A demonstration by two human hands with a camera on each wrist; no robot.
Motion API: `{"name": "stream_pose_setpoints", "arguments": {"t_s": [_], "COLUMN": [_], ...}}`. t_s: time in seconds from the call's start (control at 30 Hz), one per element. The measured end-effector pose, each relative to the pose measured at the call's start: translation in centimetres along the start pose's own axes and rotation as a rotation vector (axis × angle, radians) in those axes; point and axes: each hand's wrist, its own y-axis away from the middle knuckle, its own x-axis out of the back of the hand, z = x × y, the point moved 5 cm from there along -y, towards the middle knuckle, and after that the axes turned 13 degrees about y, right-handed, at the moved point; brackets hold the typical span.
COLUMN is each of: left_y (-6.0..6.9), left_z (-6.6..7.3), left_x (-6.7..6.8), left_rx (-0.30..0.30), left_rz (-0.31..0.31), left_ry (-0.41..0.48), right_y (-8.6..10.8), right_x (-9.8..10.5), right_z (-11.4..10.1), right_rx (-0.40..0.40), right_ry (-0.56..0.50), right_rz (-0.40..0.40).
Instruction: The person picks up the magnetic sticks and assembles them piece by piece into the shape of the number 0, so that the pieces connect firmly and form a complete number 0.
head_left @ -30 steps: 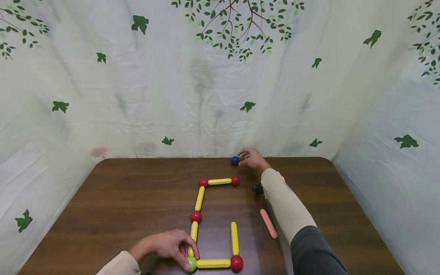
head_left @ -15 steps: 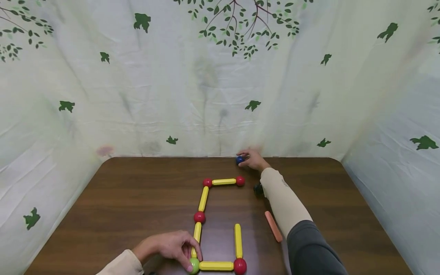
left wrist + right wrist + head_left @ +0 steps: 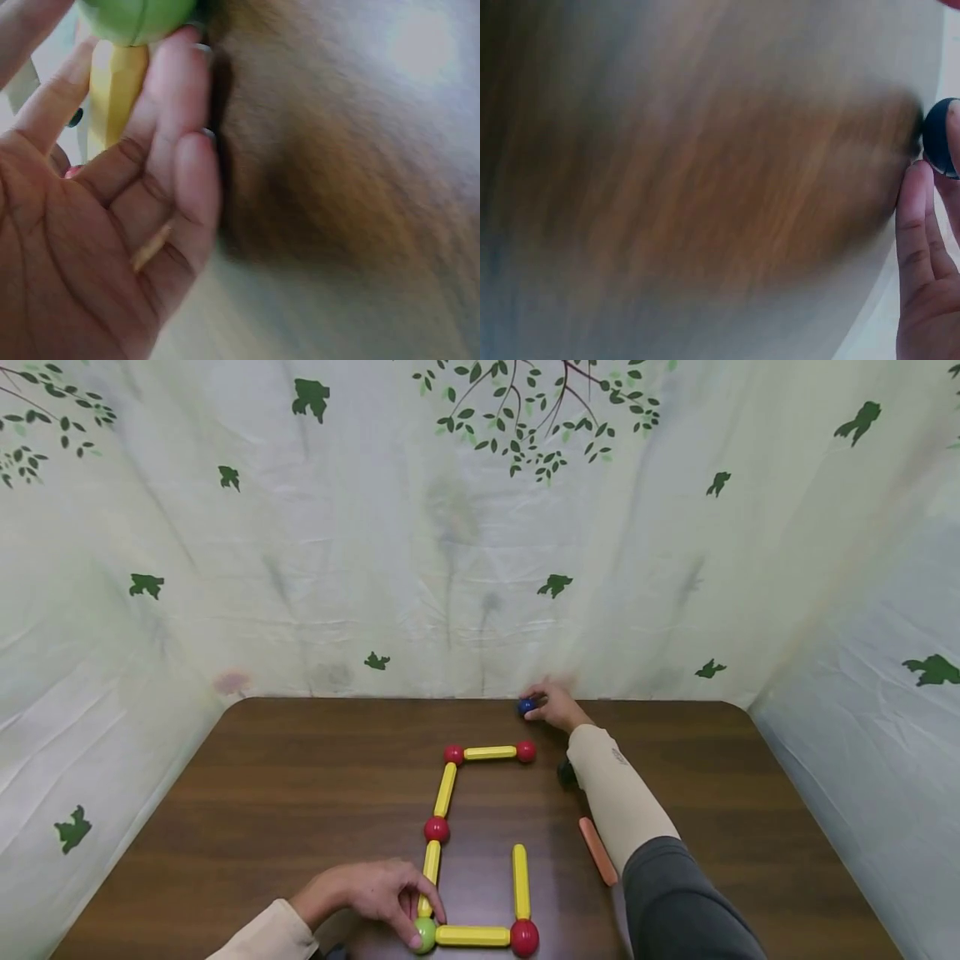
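Observation:
At the table's near side my left hand (image 3: 378, 895) holds a green ball (image 3: 425, 935), thumb on its front and fingers beside the yellow rod behind it. The left wrist view shows the green ball (image 3: 139, 16) joined to a yellow rod (image 3: 112, 97). At the far edge my right hand (image 3: 557, 706) pinches a dark blue ball (image 3: 527, 706) between thumb and fingers; the blue ball (image 3: 936, 139) shows at the right side of the right wrist view. Yellow rods (image 3: 472, 937) and red balls (image 3: 437, 829) form an open, angular outline running from the green ball.
A loose salmon-pink rod (image 3: 597, 852) lies beside the right forearm. Upright from the near-right red ball (image 3: 524, 937) in the picture runs a yellow rod (image 3: 521, 881) with a bare far end. A patterned curtain (image 3: 337, 568) hangs right behind the table (image 3: 300, 793).
My right thumb and fingers have come round the blue ball, which they stood beside earlier. The left hand stays at the green ball. The head view has turned slightly.

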Motion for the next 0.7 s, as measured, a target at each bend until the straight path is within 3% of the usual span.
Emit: {"name": "stream_pose_setpoints", "arguments": {"t_s": [0.2, 0.43, 0.57, 0.7], "left_y": [0.3, 1.2, 0.8, -0.8], "left_z": [0.9, 2.9, 4.1, 5.1], "left_x": [0.2, 0.6, 0.3, -1.1], "left_rx": [0.018, -0.092, -0.087, -0.120], "left_rz": [0.051, 0.163, 0.200, 0.170], "left_ry": [-0.102, -0.276, -0.250, -0.218], "right_y": [0.2, 0.3, 0.5, 0.7], "right_x": [0.1, 0.0, 0.0, 0.2], "right_z": [0.1, -0.1, -0.3, -0.3], "right_rx": [-0.013, -0.014, -0.005, -0.003], "right_ry": [0.038, 0.023, 0.018, 0.022], "right_rz": [0.036, 0.036, 0.041, 0.048]}}
